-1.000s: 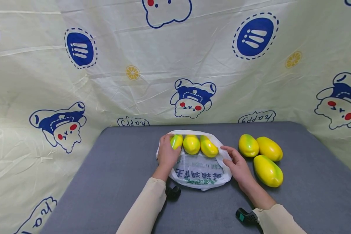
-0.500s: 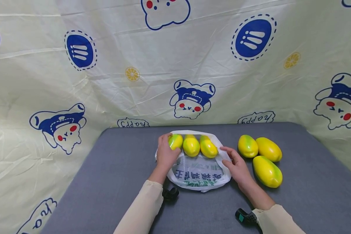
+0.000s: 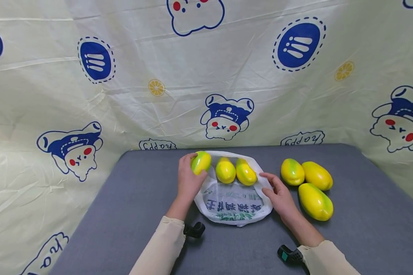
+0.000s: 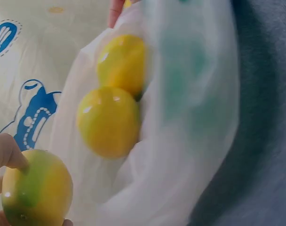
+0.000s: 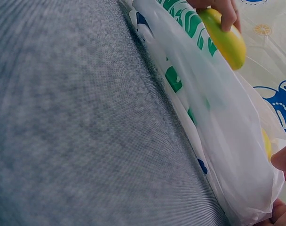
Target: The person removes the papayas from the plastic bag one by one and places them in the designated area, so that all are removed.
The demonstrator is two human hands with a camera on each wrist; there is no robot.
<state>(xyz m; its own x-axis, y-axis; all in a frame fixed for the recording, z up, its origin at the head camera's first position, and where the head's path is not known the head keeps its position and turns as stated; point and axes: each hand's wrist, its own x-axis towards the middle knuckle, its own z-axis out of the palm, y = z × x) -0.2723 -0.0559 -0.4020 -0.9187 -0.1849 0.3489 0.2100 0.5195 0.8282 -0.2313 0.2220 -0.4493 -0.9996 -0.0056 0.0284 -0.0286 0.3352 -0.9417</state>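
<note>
Mango (image 3: 201, 162), yellow with a green flank, is gripped between the thumb and fingers of my left hand (image 3: 188, 178), at about ten o'clock on the mouth of the white plastic bag (image 3: 206, 214); I cannot tell whether its skin touches the rim. Inside that mouth lie two more: a round mango (image 3: 225, 170) near twelve o'clock and a curved mango (image 3: 246, 172) near one, side by side and almost touching. My right hand (image 3: 280, 196) comes in from four o'clock and pinches the bag's edge at about three, thumb on one side of the plastic and fingers on the other. Blue characters and a green leaf print show toward six o'clock of the bag. Well off at three o'clock, three loose fruits rest on the grey tabletop (image 3: 141, 214): a greenish mango (image 3: 292, 172) at their ten o'clock, a yellow mango (image 3: 317, 175) at two, and a larger-looking mango (image 3: 315, 201) at five. Beyond, at twelve, hangs a pale printed cloth (image 3: 182, 114).
</note>
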